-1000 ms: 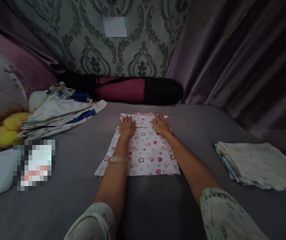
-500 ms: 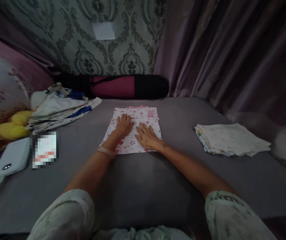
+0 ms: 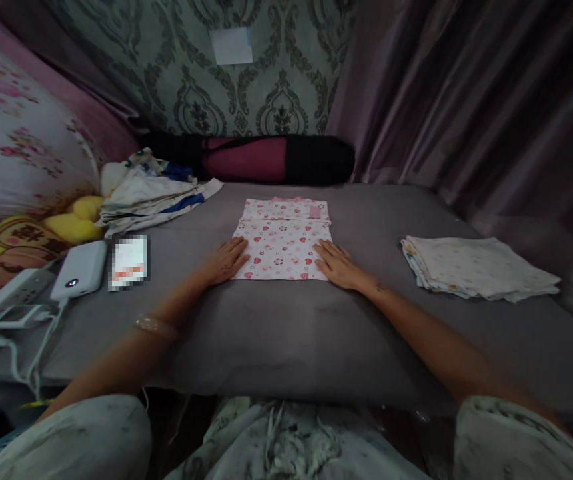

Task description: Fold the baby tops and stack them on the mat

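Note:
A small folded shirt (image 3: 282,243), white with pink hearts and flowers, lies flat on the grey bed surface (image 3: 276,333). Its pink collar edge and a pink patch show at the far end. My left hand (image 3: 227,261) rests at the shirt's near left edge, fingers stretched out over the cloth. At the near right edge lies my right hand (image 3: 339,265), flat, with fingertips on the fabric. Neither hand grasps anything.
A folded pale cloth stack (image 3: 479,267) lies to the right. Left are heaped clothes (image 3: 151,197), a yellow plush toy (image 3: 73,220), a white power bank (image 3: 80,270), a power strip (image 3: 11,300) with cables and a blurred-out card (image 3: 129,261). Behind lies a black-and-red long bag (image 3: 246,159).
Both hands have slid apart from the middle of the shirt to its left and right sides. The view has shifted, showing more of the near bed edge.

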The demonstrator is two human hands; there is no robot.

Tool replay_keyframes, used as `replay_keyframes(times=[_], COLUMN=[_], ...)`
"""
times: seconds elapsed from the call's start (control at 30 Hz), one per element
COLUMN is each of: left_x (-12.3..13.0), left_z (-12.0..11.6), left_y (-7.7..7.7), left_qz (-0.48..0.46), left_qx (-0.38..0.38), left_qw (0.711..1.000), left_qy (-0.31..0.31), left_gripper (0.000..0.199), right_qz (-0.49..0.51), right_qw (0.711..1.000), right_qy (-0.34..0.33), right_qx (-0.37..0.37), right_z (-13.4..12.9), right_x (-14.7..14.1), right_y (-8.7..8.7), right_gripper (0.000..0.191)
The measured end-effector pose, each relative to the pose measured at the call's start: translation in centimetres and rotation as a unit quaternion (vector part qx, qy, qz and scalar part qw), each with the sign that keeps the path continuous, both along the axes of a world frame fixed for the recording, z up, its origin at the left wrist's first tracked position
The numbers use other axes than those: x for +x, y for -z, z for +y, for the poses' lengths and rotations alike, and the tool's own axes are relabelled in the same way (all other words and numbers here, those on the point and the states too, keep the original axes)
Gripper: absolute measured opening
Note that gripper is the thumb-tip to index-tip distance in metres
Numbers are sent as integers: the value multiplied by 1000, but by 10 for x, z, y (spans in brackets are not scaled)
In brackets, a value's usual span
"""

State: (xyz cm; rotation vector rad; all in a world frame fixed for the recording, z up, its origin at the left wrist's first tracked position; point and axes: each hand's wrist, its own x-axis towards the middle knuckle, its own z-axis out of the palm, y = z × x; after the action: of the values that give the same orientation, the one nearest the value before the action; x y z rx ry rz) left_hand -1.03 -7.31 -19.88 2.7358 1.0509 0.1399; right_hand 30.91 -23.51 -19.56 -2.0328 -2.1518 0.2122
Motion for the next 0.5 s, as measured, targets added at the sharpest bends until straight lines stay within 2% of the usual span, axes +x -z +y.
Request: replay_keyframes(times=[0.1, 0.2, 0.37, 0.5], left_x=[-27, -42, -44, -42], left_z=[-1, -12, -28, -29], left_y=[-3, -9, -22, -29], left_qz=[-28, -86, -97, -82], left_qx=[-5, 5, -31, -31], left_qw=[999, 994, 987, 986], left_qy=[22, 65, 121, 139], left_gripper=[59, 52, 40, 33], right_qz=[2, 14, 26, -23], right_qw=[999, 997, 993, 991], right_qy=[-34, -68, -111, -130], right_qx=[11, 24, 35, 40], right_z=[-18, -33, -47, -51], right_x=[12, 16, 17, 14], right_y=[-6, -15, -22, -23], right_gripper=[54, 47, 35, 32])
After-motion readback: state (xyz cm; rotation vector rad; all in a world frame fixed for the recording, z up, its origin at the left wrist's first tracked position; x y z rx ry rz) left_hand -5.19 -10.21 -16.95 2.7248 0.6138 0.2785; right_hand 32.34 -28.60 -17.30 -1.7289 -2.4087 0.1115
